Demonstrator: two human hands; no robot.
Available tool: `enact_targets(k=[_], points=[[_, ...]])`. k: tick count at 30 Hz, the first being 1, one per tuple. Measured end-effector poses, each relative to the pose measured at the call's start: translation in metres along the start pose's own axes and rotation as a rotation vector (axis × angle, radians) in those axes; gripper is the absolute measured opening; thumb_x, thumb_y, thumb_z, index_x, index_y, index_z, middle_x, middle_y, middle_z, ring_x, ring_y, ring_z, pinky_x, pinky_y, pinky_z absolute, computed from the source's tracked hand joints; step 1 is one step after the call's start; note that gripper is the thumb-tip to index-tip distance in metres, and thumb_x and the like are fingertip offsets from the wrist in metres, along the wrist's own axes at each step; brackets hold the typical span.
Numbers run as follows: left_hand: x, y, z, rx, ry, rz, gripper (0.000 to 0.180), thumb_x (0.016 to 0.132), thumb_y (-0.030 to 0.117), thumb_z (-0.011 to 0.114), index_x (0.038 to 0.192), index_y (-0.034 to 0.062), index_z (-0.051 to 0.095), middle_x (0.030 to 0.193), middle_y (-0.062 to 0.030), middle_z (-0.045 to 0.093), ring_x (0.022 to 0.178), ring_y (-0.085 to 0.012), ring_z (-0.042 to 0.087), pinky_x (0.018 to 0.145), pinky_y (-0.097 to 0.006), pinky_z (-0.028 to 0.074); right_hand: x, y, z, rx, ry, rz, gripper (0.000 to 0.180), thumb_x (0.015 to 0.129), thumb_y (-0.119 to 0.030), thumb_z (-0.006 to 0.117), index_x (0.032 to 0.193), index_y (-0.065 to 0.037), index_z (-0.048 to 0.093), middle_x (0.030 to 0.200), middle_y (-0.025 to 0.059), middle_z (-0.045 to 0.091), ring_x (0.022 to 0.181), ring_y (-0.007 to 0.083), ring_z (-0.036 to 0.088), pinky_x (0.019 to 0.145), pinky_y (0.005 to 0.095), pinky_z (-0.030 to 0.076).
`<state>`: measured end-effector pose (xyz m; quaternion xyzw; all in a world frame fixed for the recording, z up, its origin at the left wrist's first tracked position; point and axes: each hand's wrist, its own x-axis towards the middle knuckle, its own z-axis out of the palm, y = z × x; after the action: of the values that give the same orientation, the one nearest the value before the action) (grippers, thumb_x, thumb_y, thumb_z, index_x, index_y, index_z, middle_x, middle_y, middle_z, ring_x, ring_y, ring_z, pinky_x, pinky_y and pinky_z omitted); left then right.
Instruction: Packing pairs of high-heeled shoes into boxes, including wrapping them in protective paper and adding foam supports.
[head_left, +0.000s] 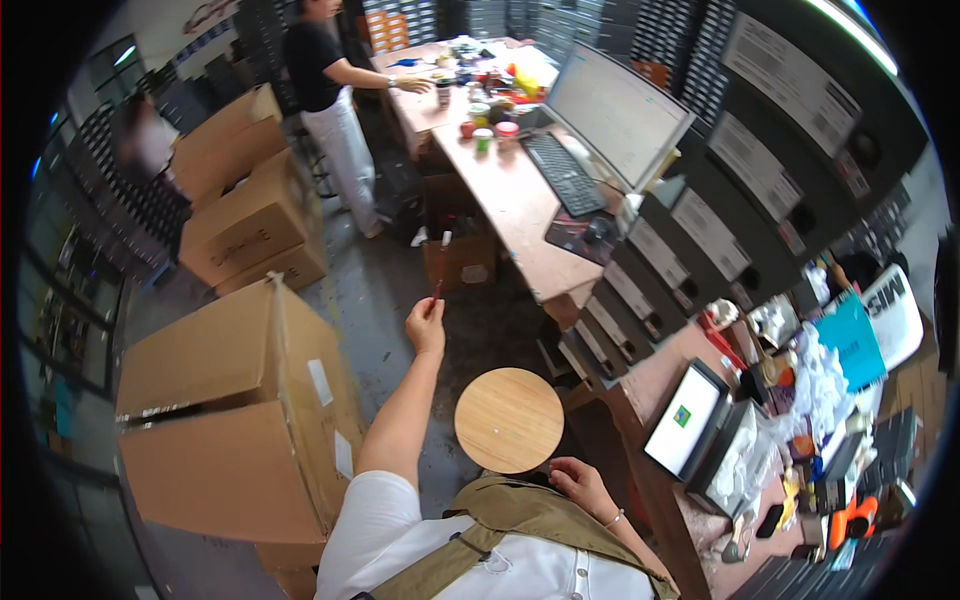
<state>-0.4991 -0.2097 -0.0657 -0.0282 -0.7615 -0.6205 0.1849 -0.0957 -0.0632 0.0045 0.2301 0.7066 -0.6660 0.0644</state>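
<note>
In front of me, my left hand [427,325] is raised and closed in a pinch on a slender reddish-brown stick [441,268]. The stick points up and away from me and seems to have a white tip; its exact kind is too small to make out. My right hand [588,488] hangs low by my waist, fingers loosely bent and apart, with nothing visible in it. Just beyond that hand is a round wooden stool seat [509,420]. Its light top has a small pale speck near the middle.
A large cardboard box [210,400] stands at left, with more boxes [250,220] behind. Ahead, a long table [490,180] carries a monitor [620,110], keyboard [563,172] and jars. Black shoeboxes [700,230] are stacked at right beside a cluttered bench. A person [335,110] stands at the table.
</note>
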Motion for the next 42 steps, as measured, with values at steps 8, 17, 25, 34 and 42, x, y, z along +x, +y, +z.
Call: enact_targets(k=[8,17,25,34,42], points=[[-0.169,0.043,-0.009,-0.151,-1.309,-0.371,0.011,0.087,0.007,0.061,0.091,-0.0025,0.065,0.079,-0.0010,0.063,0.073,-0.0077,0.058,0.066,-0.023,0.047,0.006,-0.011,-0.029,0.135,0.438,-0.201,0.054,0.090,-0.020,0.061,0.135,-0.004,0.036,0.120,0.0111,0.050,0.100,0.0156,0.055,0.086,0.0309,0.047],[-0.290,0.117,-0.029,-0.248,-1.802,-0.429,0.016,0.089,0.007,0.061,0.099,-0.0045,0.063,0.082,-0.0040,0.063,0.072,-0.0101,0.060,0.067,-0.023,0.049,-0.059,0.000,-0.056,0.639,0.751,-0.282,0.029,0.098,-0.025,0.043,0.088,-0.002,0.057,0.082,0.0064,0.062,0.081,0.0156,0.059,0.077,0.0298,0.048],[-0.355,0.098,-0.032,-0.143,-1.731,-0.590,0.013,0.090,0.011,0.059,0.094,-0.0003,0.063,0.080,-0.0042,0.064,0.071,-0.0107,0.062,0.065,-0.023,0.049,-0.173,-0.006,-0.185,0.690,0.972,-0.654,0.031,0.100,-0.031,0.040,0.109,-0.004,0.050,0.102,0.0096,0.059,0.092,0.0197,0.061,0.086,0.0323,0.047],[-0.434,0.206,0.117,-0.451,-1.456,-0.723,0.018,0.094,0.020,0.054,0.104,0.0045,0.057,0.072,-0.0021,0.058,0.053,-0.0068,0.052,0.051,-0.020,0.047,-0.429,0.047,-0.341,0.491,1.464,-0.693,0.046,0.095,-0.025,0.052,0.134,-0.009,0.033,0.107,0.0094,0.056,0.080,0.0155,0.064,0.069,0.0267,0.051],[-0.471,0.231,0.169,-0.499,-1.537,-0.846,0.025,0.093,0.010,0.053,0.118,0.0079,0.049,0.092,-0.0045,0.057,0.074,-0.0116,0.054,0.070,-0.028,0.048,-0.468,0.048,-0.357,0.294,1.587,-0.582,0.024,0.095,-0.016,0.052,0.115,-0.003,0.054,0.097,0.0062,0.060,0.077,0.0104,0.060,0.067,0.0244,0.050]])
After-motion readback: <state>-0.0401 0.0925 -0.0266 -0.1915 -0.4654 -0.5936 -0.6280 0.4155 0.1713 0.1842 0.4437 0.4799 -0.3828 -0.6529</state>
